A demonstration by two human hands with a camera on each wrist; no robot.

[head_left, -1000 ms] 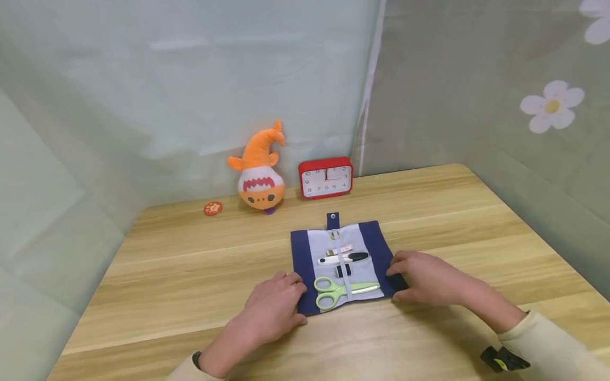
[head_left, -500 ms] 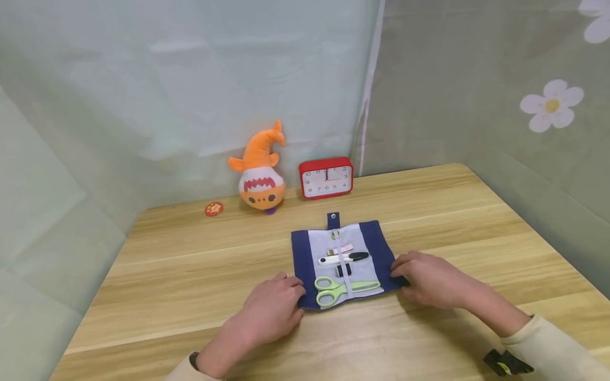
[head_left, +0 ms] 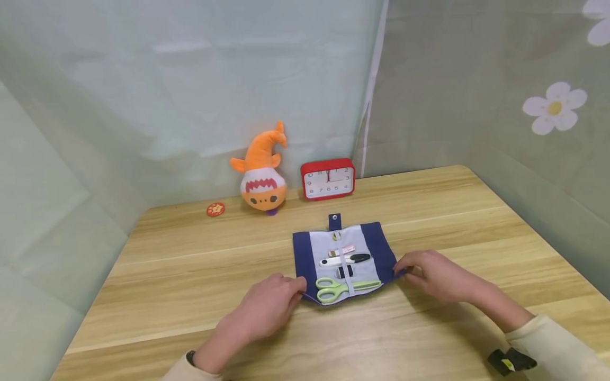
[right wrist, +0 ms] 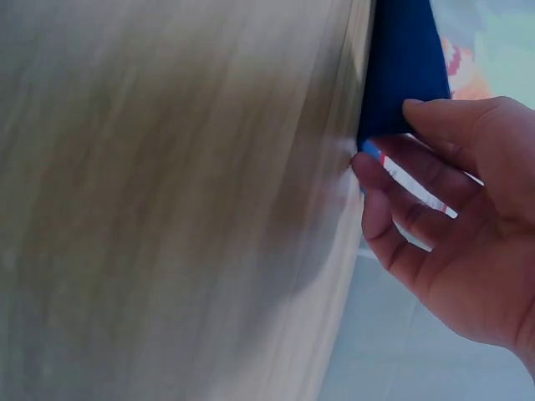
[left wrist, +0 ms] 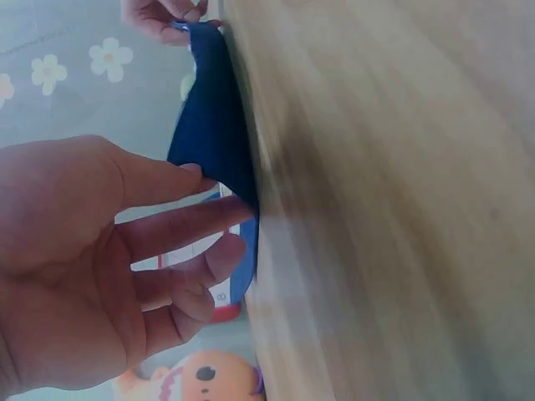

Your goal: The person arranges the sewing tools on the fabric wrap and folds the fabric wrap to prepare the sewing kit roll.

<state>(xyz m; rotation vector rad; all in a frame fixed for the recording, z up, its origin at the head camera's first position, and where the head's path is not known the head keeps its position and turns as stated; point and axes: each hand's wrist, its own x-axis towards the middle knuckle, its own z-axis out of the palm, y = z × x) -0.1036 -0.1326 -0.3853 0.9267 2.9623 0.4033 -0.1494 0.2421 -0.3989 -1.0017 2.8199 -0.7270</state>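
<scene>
A navy fabric sewing kit (head_left: 305, 259) lies unfolded on the wooden table, its near edge lifted. My left hand (head_left: 271, 307) pinches the near left corner between thumb and fingers. At the near right corner, my right hand (head_left: 433, 275) pinches the cloth the same way. On the pale lining, a white elastic band holds green scissors (head_left: 329, 290), a dark thread spool (head_left: 344, 272), a white tool with a black end (head_left: 345, 260) and a small pink-and-white item (head_left: 342, 251). A snap tab (head_left: 335, 221) sticks out at the far edge. Both wrist views show the cloth's raised navy underside (left wrist: 213, 117).
An orange shark plush (head_left: 263, 169) leans upside down against the back curtain. Right of it stands a red clock (head_left: 328, 180), behind the kit. A round red badge (head_left: 215, 209) lies at the back left of the wooden table (head_left: 190, 280).
Both hands have taken hold of the kit's near corners, and that edge has risen off the table, tilting up toward the scissors. The plush, clock and badge have stayed put.
</scene>
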